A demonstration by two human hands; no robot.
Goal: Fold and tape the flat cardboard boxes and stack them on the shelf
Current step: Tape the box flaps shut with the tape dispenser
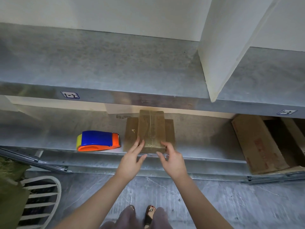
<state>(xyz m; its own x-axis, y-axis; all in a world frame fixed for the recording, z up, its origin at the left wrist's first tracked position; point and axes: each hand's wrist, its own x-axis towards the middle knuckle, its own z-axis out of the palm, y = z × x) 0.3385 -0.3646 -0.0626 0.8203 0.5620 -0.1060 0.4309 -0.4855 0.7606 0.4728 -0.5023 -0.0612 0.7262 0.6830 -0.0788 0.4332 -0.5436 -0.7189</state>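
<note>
A small taped cardboard box [152,128] sits on a pile of flat cardboard [130,129] on the lower metal shelf [206,146], near its front edge. My left hand [133,157] is at the box's near left corner, fingers straight and touching its side. My right hand [171,158] hovers at the near right corner with fingers loosely spread, holding nothing. A blue, orange and yellow tape dispenser [98,140] lies on the shelf to the left of the box.
An upper metal shelf [115,66] overhangs the lower one. A large open cardboard carton [270,142] stands at the right end of the lower shelf. A white chair back [41,200] and green cloth [9,187] are at lower left.
</note>
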